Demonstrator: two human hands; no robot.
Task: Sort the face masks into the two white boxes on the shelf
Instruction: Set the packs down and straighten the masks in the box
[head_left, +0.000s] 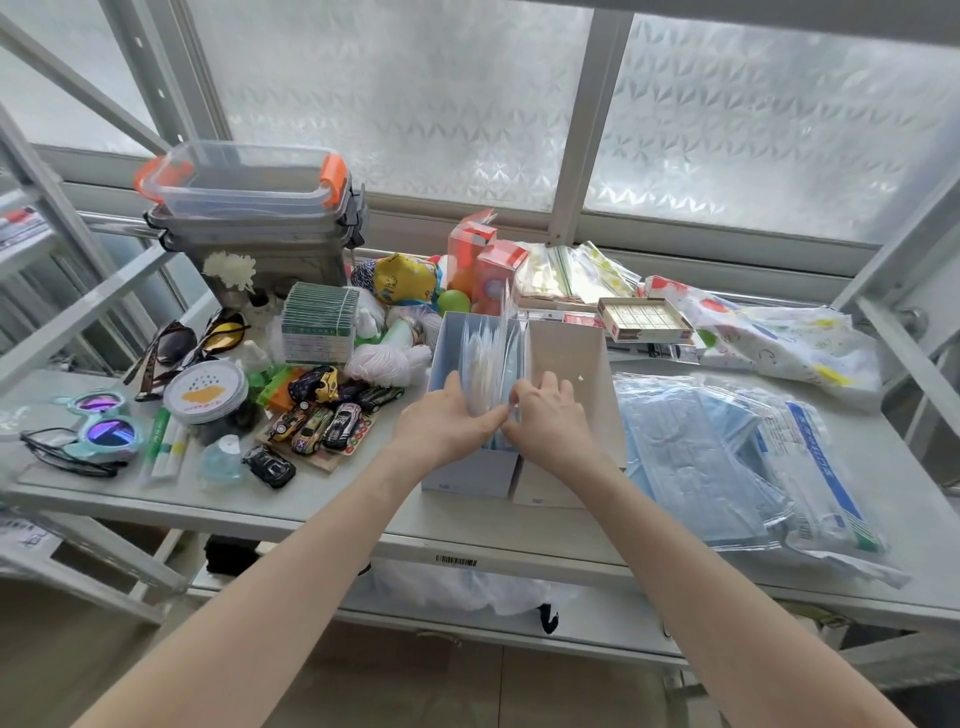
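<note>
At the middle of the shelf (322, 512), two white boxes stand side by side, long sides touching. Both hands work at the near end of the left box (470, 475), which already holds a row of packaged masks (488, 358) standing on edge. The left hand (451, 423) is cupped against the near face of that row, fingers curled round it. The right hand (550, 423) pinches the near edge of a clear wrapper at the wall between the boxes; what else it grips I cannot tell. I judge the step in hand to be seating and squaring a mask pack in the left box.

The right box (566, 364) looks empty, its pale floor bare. Just right of it lies the loose pile of blue masks in clear bags (727, 462), which I take to be the stock left to sort, so the task seems partway done. The next move likely calls for the right hand to let go, cross above the right box and lift one bag from the top of the pile, while the left hand steadies the row.

Room is tight on the left: toy cars (322, 421) and a round tin (205, 392) crowd near the left box. Behind the boxes stand orange cartons (480, 260). The front strip of shelf is bare, and the pile's bags overhang toward the front edge, so a careless pull could drag one off.
</note>
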